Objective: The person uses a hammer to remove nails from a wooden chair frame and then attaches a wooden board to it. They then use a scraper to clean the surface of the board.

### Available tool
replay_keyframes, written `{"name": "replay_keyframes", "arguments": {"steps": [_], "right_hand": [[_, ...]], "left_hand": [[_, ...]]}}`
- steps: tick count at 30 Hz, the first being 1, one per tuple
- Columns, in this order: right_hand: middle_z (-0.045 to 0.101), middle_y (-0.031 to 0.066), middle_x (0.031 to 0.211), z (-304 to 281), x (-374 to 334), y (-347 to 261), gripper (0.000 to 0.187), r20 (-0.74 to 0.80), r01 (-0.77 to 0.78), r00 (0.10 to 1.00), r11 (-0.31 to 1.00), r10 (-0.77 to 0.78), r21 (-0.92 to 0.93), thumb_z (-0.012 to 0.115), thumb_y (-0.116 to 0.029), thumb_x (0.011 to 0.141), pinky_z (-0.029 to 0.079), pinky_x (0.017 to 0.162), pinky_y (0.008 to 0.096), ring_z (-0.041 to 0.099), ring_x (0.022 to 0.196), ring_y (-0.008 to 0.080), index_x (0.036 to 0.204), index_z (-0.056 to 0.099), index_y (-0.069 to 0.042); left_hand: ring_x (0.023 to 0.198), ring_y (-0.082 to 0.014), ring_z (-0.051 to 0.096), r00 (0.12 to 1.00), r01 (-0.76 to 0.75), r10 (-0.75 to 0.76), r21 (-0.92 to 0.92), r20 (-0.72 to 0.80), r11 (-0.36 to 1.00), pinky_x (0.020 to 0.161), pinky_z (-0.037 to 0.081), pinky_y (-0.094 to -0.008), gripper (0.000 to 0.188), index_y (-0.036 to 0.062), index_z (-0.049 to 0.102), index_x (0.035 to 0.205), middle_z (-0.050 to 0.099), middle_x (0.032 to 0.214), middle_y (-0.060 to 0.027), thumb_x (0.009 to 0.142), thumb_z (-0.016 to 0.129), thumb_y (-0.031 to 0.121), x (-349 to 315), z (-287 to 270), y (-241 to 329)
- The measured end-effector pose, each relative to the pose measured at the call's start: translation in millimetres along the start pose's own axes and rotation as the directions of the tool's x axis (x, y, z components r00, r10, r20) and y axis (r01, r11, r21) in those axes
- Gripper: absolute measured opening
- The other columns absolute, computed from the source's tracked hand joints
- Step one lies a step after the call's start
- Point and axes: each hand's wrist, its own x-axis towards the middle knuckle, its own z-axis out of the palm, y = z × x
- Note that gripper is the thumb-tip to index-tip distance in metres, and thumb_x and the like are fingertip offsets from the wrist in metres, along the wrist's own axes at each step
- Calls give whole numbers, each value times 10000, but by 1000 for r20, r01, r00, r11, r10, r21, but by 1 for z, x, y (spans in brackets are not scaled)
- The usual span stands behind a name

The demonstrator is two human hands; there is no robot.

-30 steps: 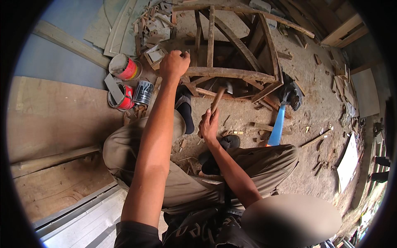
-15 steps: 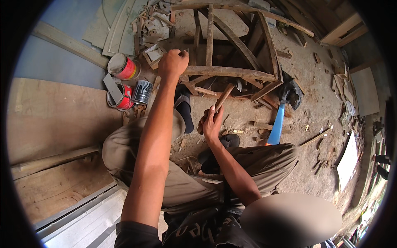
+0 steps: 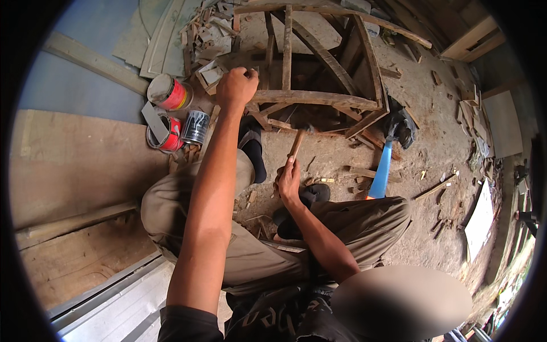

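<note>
A wooden frame (image 3: 319, 98) of old, worn slats and curved pieces stands on the floor in front of me. My left hand (image 3: 237, 88), arm stretched forward, is closed at its near left corner; the fingers' far side is hidden. In my right hand (image 3: 289, 179) is a hammer (image 3: 298, 145), held by its wooden handle. The hammer's dark head points away from me, slightly blurred, just short of the frame's lower near side and apart from it.
Left of the frame stand a red paint can (image 3: 168, 93), another red can (image 3: 165, 132) and a dark can (image 3: 195, 126). A handsaw with a blue blade (image 3: 380, 171) lies right of my feet. Wood scraps (image 3: 213, 31) are heaped at the far left; a plywood sheet (image 3: 80, 165) stands at left.
The hammer has swung a little to the left and back toward me, its head dropping away from the frame's near rail. My left hand stays in place.
</note>
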Motion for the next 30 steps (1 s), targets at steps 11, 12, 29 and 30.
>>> {"name": "replay_keyframes", "arguments": {"steps": [11,12,29,30], "right_hand": [[418,33,635,5,23,38,423,109,99,992,919,-61,-381,316,-451,1009,370,340,291,400,379,130,1110,412,-52],[418,32,637,0,17,41,431,113,24,993,934,18,-355,321,-458,1007,371,344,291,401,384,128,1119,417,-53],[439,23,616,15,8,17,389,99,107,990,987,-96,-117,305,-428,1019,349,359,267,404,408,104,1159,354,-69],[440,25,621,9,8,22,394,107,-3,994,983,23,-182,310,-435,1016,353,363,269,404,411,106,1142,367,-65]], "left_hand": [[820,-377,649,1000,8,-8,5,-13,1000,710,517,-458,310,88,705,831,684,838,-168,831,570,367,2,2,3],[815,-377,649,1000,-1,1,8,-24,1000,705,517,-459,309,89,705,827,684,832,-167,831,570,367,2,4,-1],[784,-386,642,1000,5,-5,-20,-20,1000,674,508,-470,309,70,684,783,670,769,-172,825,573,356,-2,-2,8],[786,-386,642,1000,4,-4,-22,-22,1000,676,508,-471,308,71,683,783,670,771,-172,824,573,356,-3,-3,9]]}}
